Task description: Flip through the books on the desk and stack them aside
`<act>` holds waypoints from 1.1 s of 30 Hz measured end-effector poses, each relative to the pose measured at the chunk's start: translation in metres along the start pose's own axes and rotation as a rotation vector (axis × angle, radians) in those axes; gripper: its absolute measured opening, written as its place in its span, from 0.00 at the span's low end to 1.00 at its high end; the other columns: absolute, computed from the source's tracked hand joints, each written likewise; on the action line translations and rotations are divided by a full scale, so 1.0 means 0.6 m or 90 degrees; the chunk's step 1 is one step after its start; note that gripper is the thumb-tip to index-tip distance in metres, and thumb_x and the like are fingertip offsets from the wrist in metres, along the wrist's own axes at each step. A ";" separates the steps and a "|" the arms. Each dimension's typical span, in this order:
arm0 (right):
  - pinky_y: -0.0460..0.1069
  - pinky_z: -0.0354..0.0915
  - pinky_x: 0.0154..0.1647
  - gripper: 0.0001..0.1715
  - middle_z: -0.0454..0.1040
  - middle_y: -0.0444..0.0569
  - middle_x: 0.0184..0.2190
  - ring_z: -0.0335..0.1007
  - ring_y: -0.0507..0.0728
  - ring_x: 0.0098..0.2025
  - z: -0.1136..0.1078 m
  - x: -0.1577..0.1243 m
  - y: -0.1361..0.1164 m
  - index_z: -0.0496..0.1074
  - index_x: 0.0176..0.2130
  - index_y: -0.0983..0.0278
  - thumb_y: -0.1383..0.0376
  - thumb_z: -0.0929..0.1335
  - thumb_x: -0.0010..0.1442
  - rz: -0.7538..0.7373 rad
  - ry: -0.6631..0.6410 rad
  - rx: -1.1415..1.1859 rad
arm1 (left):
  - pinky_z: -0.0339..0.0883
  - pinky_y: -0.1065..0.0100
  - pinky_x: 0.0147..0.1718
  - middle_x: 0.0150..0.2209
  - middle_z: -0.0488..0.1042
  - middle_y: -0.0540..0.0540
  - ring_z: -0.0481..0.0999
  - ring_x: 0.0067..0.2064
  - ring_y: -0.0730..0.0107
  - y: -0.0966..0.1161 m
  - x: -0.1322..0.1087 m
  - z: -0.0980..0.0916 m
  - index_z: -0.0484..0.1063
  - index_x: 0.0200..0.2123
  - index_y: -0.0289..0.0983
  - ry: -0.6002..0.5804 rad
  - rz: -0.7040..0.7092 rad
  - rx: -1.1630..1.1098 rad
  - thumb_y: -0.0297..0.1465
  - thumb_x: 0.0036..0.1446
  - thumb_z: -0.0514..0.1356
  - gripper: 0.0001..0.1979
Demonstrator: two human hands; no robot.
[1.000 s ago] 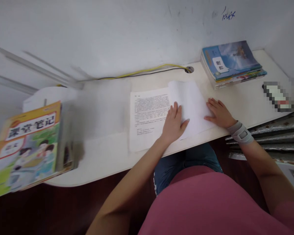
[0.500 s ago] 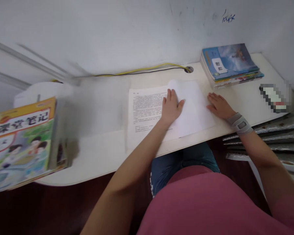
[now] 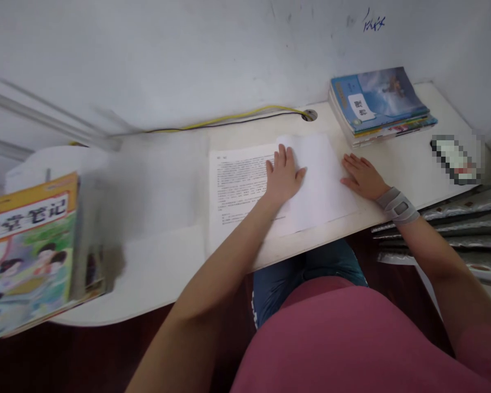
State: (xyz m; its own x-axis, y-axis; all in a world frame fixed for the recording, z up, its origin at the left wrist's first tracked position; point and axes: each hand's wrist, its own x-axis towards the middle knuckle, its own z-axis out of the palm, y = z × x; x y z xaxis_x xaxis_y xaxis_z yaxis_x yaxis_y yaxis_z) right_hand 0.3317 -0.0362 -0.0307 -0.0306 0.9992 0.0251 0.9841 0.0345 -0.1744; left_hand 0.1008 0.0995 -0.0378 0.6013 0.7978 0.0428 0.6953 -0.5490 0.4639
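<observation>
A printed white sheet lies on the white desk, with a blank folded-over sheet or flap on its right side. My left hand rests flat across the boundary between them, fingers spread and gripping nothing. My right hand lies flat on the desk, its fingertips at the paper's right edge. A grey wrist brace wraps my right wrist.
A stack of textbooks topped by a blue physics book sits at the back right. A pixelated object lies to its right. A tilted illustrated book stands at the left. A yellow-and-black cable runs along the wall into a desk grommet.
My left hand has slid up the sheet toward the wall, and the blank flap now lies flatter. My right hand stays in nearly the same place, while the view has shifted slightly.
</observation>
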 end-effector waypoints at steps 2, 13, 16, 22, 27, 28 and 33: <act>0.63 0.48 0.67 0.38 0.54 0.62 0.67 0.46 0.65 0.70 -0.001 0.000 -0.001 0.57 0.65 0.73 0.50 0.54 0.67 0.001 -0.005 -0.003 | 0.39 0.39 0.64 0.71 0.42 0.31 0.43 0.70 0.44 -0.002 0.001 0.007 0.45 0.69 0.34 0.017 0.019 -0.018 0.47 0.62 0.49 0.38; 0.63 0.48 0.66 0.38 0.54 0.63 0.67 0.46 0.65 0.70 -0.001 0.001 0.000 0.56 0.65 0.75 0.50 0.55 0.67 -0.004 -0.014 -0.005 | 0.44 0.41 0.64 0.70 0.44 0.31 0.45 0.70 0.42 0.019 0.005 0.016 0.48 0.67 0.28 0.039 0.005 0.026 0.39 0.64 0.50 0.34; 0.63 0.47 0.67 0.38 0.54 0.63 0.67 0.46 0.65 0.70 0.001 0.000 0.001 0.57 0.64 0.74 0.50 0.54 0.67 0.001 -0.007 -0.004 | 0.43 0.41 0.64 0.70 0.44 0.30 0.44 0.70 0.41 0.033 0.004 0.013 0.49 0.67 0.26 0.032 -0.017 0.040 0.36 0.63 0.50 0.33; 0.65 0.48 0.66 0.38 0.55 0.62 0.67 0.47 0.66 0.69 0.000 0.000 0.001 0.57 0.65 0.73 0.50 0.55 0.67 -0.006 0.000 0.013 | 0.41 0.41 0.65 0.70 0.43 0.28 0.41 0.70 0.43 0.038 -0.017 0.008 0.44 0.68 0.29 0.023 -0.061 -0.038 0.41 0.65 0.49 0.35; 0.65 0.48 0.66 0.36 0.55 0.63 0.67 0.47 0.65 0.69 -0.002 0.003 0.004 0.58 0.64 0.74 0.52 0.56 0.67 0.001 -0.004 0.028 | 0.43 0.42 0.64 0.70 0.37 0.28 0.38 0.71 0.46 0.004 -0.123 -0.019 0.33 0.70 0.33 -0.064 0.181 -0.067 0.56 0.60 0.48 0.47; 0.65 0.48 0.66 0.36 0.55 0.63 0.67 0.48 0.65 0.69 -0.002 0.000 0.006 0.58 0.64 0.73 0.53 0.56 0.67 -0.005 -0.004 0.035 | 0.43 0.42 0.64 0.70 0.37 0.27 0.37 0.71 0.45 -0.003 -0.144 -0.026 0.33 0.70 0.33 -0.090 0.227 -0.043 0.57 0.58 0.49 0.50; 0.65 0.50 0.66 0.36 0.56 0.62 0.67 0.49 0.65 0.69 -0.004 -0.047 0.005 0.58 0.64 0.71 0.51 0.57 0.67 -0.058 -0.023 0.047 | 0.46 0.45 0.65 0.70 0.40 0.25 0.41 0.71 0.48 -0.020 -0.193 -0.041 0.36 0.69 0.31 -0.114 0.298 0.065 0.56 0.60 0.47 0.47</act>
State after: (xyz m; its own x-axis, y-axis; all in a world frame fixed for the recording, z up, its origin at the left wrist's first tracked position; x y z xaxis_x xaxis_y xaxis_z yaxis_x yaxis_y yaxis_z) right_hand 0.3359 -0.0644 -0.0293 -0.1266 0.9919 0.0093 0.9616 0.1250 -0.2444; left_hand 0.0131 0.0200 -0.0266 0.9093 0.4105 0.0682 0.3651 -0.8657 0.3426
